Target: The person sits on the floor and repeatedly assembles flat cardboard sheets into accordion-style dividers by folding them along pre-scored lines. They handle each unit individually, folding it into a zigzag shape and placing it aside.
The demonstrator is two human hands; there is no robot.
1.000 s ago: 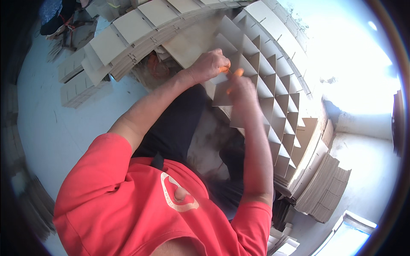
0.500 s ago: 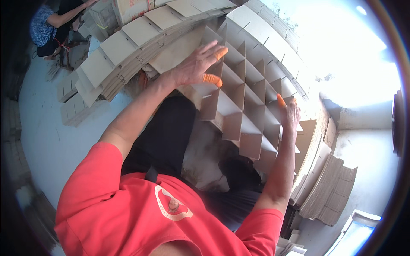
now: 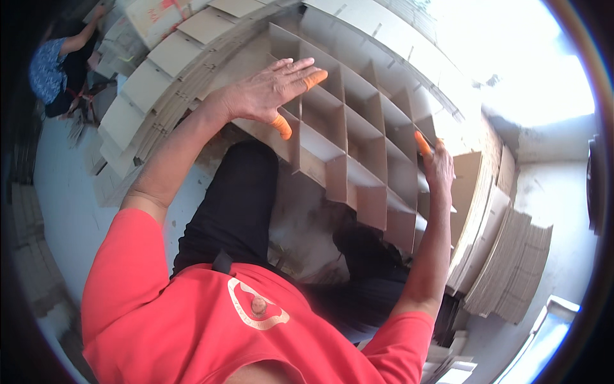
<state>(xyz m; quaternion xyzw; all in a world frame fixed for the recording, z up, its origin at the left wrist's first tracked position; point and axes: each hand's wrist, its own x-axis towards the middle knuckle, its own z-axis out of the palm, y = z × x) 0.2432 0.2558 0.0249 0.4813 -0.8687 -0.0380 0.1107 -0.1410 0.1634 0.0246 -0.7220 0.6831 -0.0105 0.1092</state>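
Observation:
An assembled cardboard divider grid (image 3: 364, 126) stands in front of me, its crossed strips making several square cells. Above its left side is my left hand (image 3: 272, 91), fingers spread and nothing in the grasp; orange covers wrap its thumb and index finger. My right hand (image 3: 439, 168) is at the grid's right edge, with its orange-covered thumb and a second orange-covered fingertip pointing up and apart. Its other fingers are partly hidden, and whether it touches the cardboard is unclear.
Stacked slotted cardboard strips (image 3: 146, 86) curve along the left and back. More stacks (image 3: 511, 269) lean on the right by a pale wall (image 3: 550, 185). A person in a patterned blue top (image 3: 48, 70) is at the far left. A cardboard box (image 3: 153, 19) stands at the back.
My left hand has shifted left and its thumb has spread away from the grid. The right hand stays by the right edge. The view has swung slightly, and the grid's cells look squarer.

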